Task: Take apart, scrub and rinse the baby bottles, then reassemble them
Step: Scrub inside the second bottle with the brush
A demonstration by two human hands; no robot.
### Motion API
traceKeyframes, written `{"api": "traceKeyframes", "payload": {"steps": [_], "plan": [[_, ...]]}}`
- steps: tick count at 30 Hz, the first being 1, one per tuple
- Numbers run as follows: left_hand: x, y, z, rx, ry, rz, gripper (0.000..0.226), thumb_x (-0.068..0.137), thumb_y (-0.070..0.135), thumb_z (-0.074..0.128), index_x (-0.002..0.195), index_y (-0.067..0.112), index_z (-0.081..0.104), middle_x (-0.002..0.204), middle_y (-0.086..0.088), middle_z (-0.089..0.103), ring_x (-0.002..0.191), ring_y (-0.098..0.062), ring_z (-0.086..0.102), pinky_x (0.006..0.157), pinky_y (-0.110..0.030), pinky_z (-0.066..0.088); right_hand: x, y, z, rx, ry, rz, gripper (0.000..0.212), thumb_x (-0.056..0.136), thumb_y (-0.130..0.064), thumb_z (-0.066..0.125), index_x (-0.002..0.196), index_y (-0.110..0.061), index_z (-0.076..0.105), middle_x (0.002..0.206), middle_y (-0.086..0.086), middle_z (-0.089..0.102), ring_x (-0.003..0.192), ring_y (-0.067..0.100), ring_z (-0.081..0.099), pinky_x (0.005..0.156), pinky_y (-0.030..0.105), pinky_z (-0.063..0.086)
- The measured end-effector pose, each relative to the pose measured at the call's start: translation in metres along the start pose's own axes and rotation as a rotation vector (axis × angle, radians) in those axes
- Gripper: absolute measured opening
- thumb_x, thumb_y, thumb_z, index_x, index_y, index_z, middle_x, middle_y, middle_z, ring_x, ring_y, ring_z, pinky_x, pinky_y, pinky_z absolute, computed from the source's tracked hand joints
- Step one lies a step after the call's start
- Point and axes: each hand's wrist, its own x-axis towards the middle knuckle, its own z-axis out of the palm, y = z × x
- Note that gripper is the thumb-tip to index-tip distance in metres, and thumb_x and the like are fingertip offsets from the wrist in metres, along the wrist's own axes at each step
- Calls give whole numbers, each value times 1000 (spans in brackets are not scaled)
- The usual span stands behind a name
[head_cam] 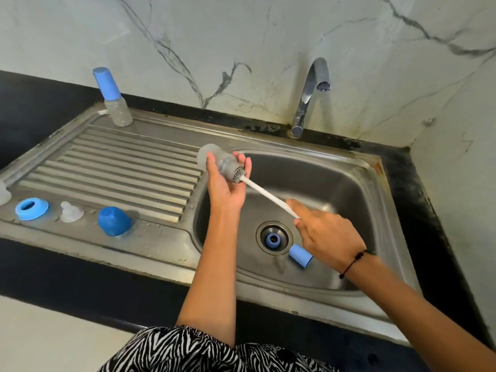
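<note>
My left hand holds a clear baby bottle body on its side above the left rim of the sink basin. My right hand grips the white handle of a bottle brush; its grey bristle head sits at the bottle's mouth. A blue collar ring lies on the drain, a blue cap beside it. On the drainboard's front edge stand a blue collar ring, a clear teat and a blue cap. An assembled bottle with a blue cap stands at the back left.
The chrome tap rises behind the basin, with no water running. The ribbed drainboard spreads left of the basin. A clear part shows at the far left edge. Black counter surrounds the sink, with a marble wall behind.
</note>
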Motion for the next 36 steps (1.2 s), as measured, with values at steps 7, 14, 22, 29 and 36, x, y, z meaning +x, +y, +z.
{"api": "traceKeyframes", "payload": {"steps": [7, 14, 22, 29, 36], "plan": [[-5, -26, 11, 285, -47, 37, 62, 93, 36, 54, 139, -1, 38, 81, -10, 60, 64, -16, 62, 65, -32, 57, 21, -13, -10, -66, 22, 107, 37, 99, -26, 31, 136, -24, 30, 98, 7, 64, 84, 35, 61, 61, 35, 39], [7, -17, 13, 245, -45, 95, 43, 101, 33, 38, 130, 1, 42, 105, -15, 53, 77, -23, 57, 67, -32, 52, 12, -3, -9, -120, 93, 79, 47, 99, -28, 33, 143, -31, 20, 107, 2, 60, 89, 32, 62, 61, 33, 36], [7, -21, 11, 278, -30, 112, 24, 96, 20, 48, 113, 4, 50, 82, -9, 52, 68, -17, 49, 68, -30, 44, -4, 17, -1, -285, 321, 5, 53, 72, -7, 74, 122, -17, 61, 63, 4, 54, 37, 26, 46, 35, 23, 25], [4, -8, 21, 188, 74, 108, 14, 90, 25, 62, 92, 12, 58, 81, -5, 51, 68, -14, 47, 65, -27, 43, -9, 18, 18, -388, 660, -167, 53, 86, 7, 31, 127, -12, 60, 69, 6, 53, 53, 22, 45, 41, 26, 29], [7, 4, 17, -8, -34, 45, 41, 91, 31, 60, 116, 1, 48, 87, -12, 55, 67, -18, 56, 63, -28, 53, -4, 13, 22, 599, 31, 105, 47, 89, -4, 53, 131, -24, 55, 87, -8, 70, 60, 11, 48, 61, 31, 48]]}}
